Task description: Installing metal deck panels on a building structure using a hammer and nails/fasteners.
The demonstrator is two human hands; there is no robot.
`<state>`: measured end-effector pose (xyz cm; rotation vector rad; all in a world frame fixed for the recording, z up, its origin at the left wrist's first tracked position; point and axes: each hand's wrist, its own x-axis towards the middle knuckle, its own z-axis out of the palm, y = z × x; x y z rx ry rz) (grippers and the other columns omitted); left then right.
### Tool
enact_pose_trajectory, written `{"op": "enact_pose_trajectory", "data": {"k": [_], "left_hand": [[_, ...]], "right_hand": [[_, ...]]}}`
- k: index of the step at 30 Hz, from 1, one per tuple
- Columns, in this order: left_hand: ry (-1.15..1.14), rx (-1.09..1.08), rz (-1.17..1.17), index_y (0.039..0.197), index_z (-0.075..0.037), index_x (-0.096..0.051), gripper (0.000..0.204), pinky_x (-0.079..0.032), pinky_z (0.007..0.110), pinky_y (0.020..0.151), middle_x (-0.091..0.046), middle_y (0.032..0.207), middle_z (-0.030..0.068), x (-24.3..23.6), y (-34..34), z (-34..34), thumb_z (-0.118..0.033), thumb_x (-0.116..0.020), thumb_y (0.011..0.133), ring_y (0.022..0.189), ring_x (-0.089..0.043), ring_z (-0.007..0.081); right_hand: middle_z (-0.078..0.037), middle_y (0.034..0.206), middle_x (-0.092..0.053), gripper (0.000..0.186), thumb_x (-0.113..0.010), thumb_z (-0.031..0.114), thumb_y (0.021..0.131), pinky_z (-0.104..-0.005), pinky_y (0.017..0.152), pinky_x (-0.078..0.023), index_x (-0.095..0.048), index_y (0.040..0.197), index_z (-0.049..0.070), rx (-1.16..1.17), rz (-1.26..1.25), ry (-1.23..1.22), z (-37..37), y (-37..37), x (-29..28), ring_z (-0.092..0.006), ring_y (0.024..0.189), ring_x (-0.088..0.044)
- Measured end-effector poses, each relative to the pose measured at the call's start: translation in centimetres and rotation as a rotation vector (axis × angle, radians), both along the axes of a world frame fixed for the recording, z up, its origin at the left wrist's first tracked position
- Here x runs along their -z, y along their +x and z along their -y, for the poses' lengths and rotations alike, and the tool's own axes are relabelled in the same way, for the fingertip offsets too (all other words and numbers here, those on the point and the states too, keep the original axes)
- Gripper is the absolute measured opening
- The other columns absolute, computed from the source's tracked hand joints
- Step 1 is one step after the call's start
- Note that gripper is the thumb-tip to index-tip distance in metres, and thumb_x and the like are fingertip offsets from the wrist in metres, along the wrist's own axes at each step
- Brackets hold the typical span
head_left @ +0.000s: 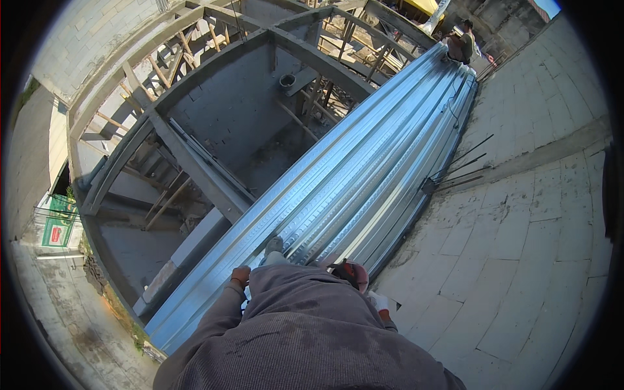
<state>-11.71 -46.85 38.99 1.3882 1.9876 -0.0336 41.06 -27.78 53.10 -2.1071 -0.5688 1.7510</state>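
Note:
Long ribbed metal decking sheets [351, 188] stretch from under me toward the far right, their silver-blue surface shining. My left hand [240, 276] is closed beside my body, over the left part of the sheets; what it holds, if anything, is hidden. My right hand [377, 301], with something white like a glove on it, is low by the sheets' right edge; its fingers do not show clearly. Next to it is a pinkish-red and black object [352, 273], partly hidden by my clothing, its kind unclear. My grey shoe [274, 246] rests on the sheets.
Open bays between concrete beams [195, 166] drop away on the left, with wooden props below. A pale block wall [494, 260] rises at the right, with rebar rods [461, 172] sticking out. Another person [461, 44] is at the sheets' far end. A bucket [287, 80] sits beyond.

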Motion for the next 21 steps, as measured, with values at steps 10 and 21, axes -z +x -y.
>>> {"op": "enact_pose_trajectory", "data": {"k": [10,21], "left_hand": [[-0.117,-0.019,-0.058,0.088,-0.013,-0.066,0.027,-0.051,0.041,0.077,-0.064,0.099,0.0069,-0.5,-2.2,1.7,-0.034,-0.075,0.073,0.096,-0.062,0.0267],[0.079,-0.229,-0.051,0.088,-0.014,-0.064,0.027,-0.050,0.042,0.079,-0.064,0.098,0.0065,-1.5,-2.1,5.6,-0.033,-0.073,0.073,0.098,-0.062,0.0267]], "right_hand": [[-0.012,0.084,-0.061,0.023,-0.065,0.016,0.084,-0.0362,0.058,-0.049,-0.060,0.098,-0.001,-0.253,0.026,0.025,-1.0,-2.6,0.4,-0.0230,0.068,-0.060],[-0.011,0.081,-0.057,0.021,-0.063,0.014,0.085,-0.0357,0.056,-0.049,-0.057,0.099,-0.002,-0.344,0.033,-0.006,-3.2,-6.8,-0.1,-0.0217,0.061,-0.056]]}}
